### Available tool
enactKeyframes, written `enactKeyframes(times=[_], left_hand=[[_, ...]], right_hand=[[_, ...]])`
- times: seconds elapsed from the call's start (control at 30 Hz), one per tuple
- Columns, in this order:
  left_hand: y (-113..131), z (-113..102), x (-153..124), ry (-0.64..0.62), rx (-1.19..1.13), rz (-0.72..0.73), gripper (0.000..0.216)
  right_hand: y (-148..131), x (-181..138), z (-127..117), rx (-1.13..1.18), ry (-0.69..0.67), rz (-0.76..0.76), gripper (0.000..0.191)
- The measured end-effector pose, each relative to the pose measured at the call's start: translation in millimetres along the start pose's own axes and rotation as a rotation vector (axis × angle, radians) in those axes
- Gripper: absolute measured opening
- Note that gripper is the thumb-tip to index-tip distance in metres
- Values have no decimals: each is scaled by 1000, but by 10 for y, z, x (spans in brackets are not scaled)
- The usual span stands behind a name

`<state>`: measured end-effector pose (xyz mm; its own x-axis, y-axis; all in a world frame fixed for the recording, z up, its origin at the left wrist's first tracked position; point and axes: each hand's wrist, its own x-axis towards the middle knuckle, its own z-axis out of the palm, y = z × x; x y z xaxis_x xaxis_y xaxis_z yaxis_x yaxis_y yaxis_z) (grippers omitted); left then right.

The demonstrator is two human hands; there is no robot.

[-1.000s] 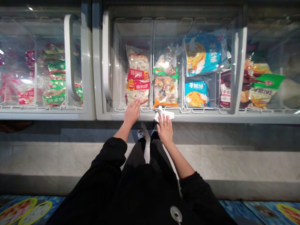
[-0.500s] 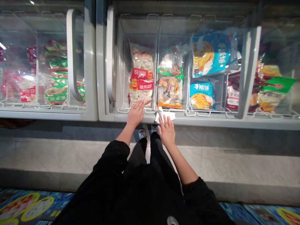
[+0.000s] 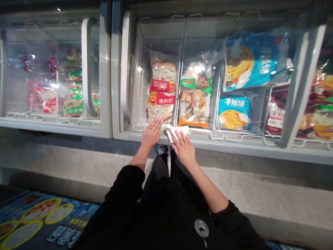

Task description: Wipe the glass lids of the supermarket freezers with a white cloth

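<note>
Nearest are the black sleeves (image 3: 125, 194), matt and bunched at the forearms, with a smooth round badge (image 3: 201, 228) on the dark clothing. A glossy blue panel (image 3: 31, 199) lies low on the left, printed with four yellow-ringed ovals. Pale marbled tiles (image 3: 99, 163) and one patterned shoe (image 3: 162, 149) show below the freezer.

The right hand (image 3: 184, 147) rests on a creased white wipe (image 3: 179, 129), its fingers straight and slightly spread, laid over the material rather than closed round it; whether this is paper or cloth I cannot tell. The wipe sits on the freezer's front edge (image 3: 234, 147), just below the orange-edged bag (image 3: 194, 107). Just beside it, the left hand (image 3: 151, 133) lies at the same edge, fingers outstretched and close together, holding nothing; one wears a ring.

Beyond, under clear glass, wire baskets hold shiny, crinkled plastic packs: two red-banded bags (image 3: 161, 93), one green-edged bag (image 3: 199, 76) above the orange-edged one, and two blue bags (image 3: 256, 60). Two curved grey handles (image 3: 126, 66) rise at the lids.

Compared with half a second ago, the wipe and right hand have shifted left along the edge, and more of the badge shows.
</note>
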<state>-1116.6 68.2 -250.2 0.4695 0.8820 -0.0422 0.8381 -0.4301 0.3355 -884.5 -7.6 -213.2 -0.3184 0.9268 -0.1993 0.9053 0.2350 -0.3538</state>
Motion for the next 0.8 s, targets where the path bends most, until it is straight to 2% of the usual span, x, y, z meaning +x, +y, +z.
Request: enactKeyframes(times=[0.2, 0.3, 0.43, 0.57, 0.67, 0.73, 0.8], left_hand=[[20, -40, 7, -42, -20, -31, 66], [27, -50, 9, -40, -25, -41, 67], [3, -24, -2, -39, -34, -31, 67], [-17, 1, -18, -35, -52, -16, 65], [2, -23, -19, -24, -58, -26, 65], [20, -61, -7, -14, -71, -32, 66], [31, -102, 8, -4, -96, -41, 67]], right_hand=[[123, 580, -117, 33, -10, -35, 57], [138, 575, -158, 32, 2, 6, 58], [7, 429, -77, 23, -6, 8, 58], [-29, 779, -107, 29, -52, -83, 58], [80, 1101, -229, 13, -21, -52, 58], [126, 1125, -272, -4, 18, 28, 59], [93, 999, -251, -19, 31, 86, 58]])
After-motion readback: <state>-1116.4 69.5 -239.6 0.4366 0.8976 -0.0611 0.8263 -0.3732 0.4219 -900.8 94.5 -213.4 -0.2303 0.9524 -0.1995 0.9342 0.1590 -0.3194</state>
